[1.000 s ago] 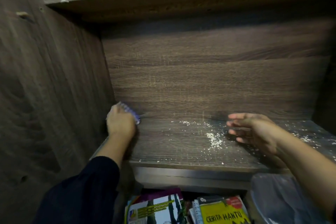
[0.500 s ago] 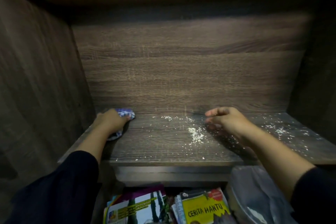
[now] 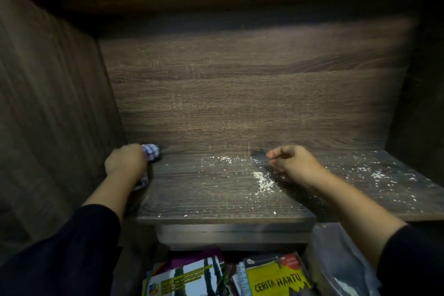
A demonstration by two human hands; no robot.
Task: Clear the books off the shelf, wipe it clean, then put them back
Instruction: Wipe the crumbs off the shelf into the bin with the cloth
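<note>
Over on the left, the left hand (image 3: 125, 161) is bunched around a blue-and-white checked cloth (image 3: 151, 151), pressing it into the back left corner of the shelf (image 3: 216, 199), right where the board meets the side panel. A tail of the cloth hangs out below the wrist. Across the middle of the shelf, white crumbs (image 3: 263, 181) lie scattered, with one thicker little heap. Just beside that heap, the right hand (image 3: 294, 163) rests on the board, fingers loosely curled, nothing in its grasp. More white specks dot the far right. Down below the shelf's front edge, the books (image 3: 192, 279) sit in a jumble, a yellow "CERITA HANTU" cover (image 3: 276, 281) among them, with a clear plastic bag (image 3: 336, 259) at the right.
</note>
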